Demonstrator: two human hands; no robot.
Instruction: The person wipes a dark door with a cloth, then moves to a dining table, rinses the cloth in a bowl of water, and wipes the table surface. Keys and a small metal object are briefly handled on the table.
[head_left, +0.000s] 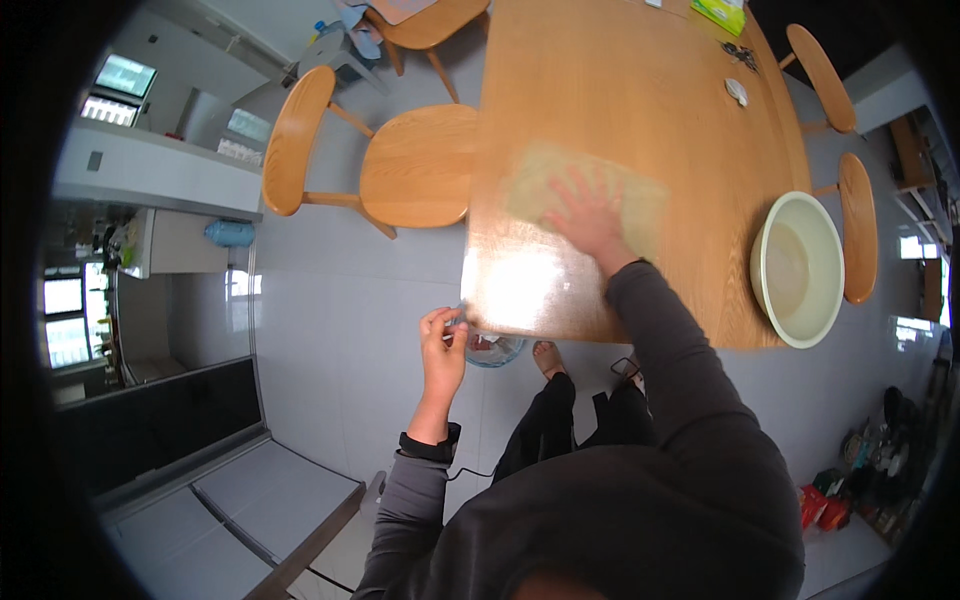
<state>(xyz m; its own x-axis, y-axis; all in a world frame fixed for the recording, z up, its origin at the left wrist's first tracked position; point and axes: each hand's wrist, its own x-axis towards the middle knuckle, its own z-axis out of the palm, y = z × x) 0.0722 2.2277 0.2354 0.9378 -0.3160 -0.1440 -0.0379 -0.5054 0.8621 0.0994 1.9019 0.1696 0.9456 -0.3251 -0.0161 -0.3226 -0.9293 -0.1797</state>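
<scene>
A pale yellow-green cloth (637, 187) lies spread on the wooden table (600, 97), blurred. My right hand (592, 214) presses flat on it, palm down with fingers apart. At the table's near left corner is my left hand (444, 341), its fingers bent towards each other. A small bluish piece (460, 309) shows at its fingertips; whether they grip it is unclear. Below that corner stands a clear bin (495, 360) with some waste inside, partly hidden by the tabletop. Wet-looking glare covers the wood between my hands.
On the table's right edge stands a pale green basin (831, 300) of cloudy water. Farther off lie a crumpled white item (736, 91), dark keys or a similar bunch (741, 56) and a green packet (720, 13). Wooden chairs flank the table, including one chair (420, 165) at left.
</scene>
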